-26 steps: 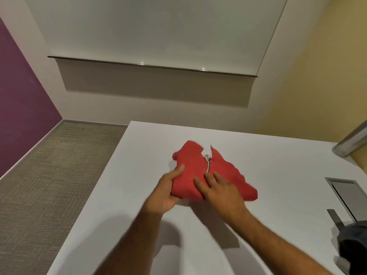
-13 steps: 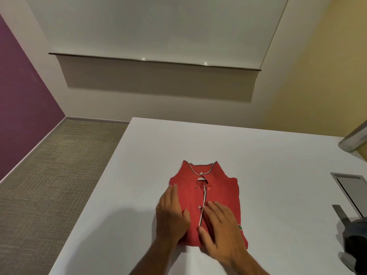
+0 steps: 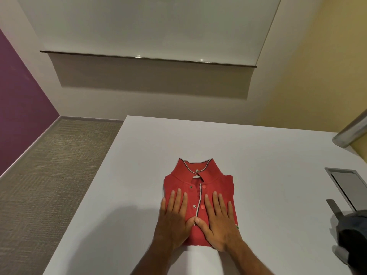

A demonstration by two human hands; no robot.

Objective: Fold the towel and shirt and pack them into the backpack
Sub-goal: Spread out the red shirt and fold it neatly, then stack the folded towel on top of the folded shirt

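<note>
A red polo shirt (image 3: pixel 200 179) lies folded into a neat rectangle on the white table (image 3: pixel 268 155), collar pointing away from me and button placket facing up. My left hand (image 3: pixel 174 219) presses flat on its left half with straight fingers. My right hand (image 3: pixel 218 221) presses flat on the right half, and the two thumbs meet at the placket. A dark backpack (image 3: pixel 353 239) shows partly at the right edge of the view. No towel is in view.
A grey recessed panel (image 3: pixel 347 185) is set into the table at the right. A metal tube (image 3: pixel 351 133) slants in at the far right. The table's left edge drops to carpet (image 3: pixel 49 175). A whiteboard hangs on the wall beyond the table.
The shirt went from a crumpled bundle in my hands to a flat folded rectangle. Both hands then spread flat side by side on it.
</note>
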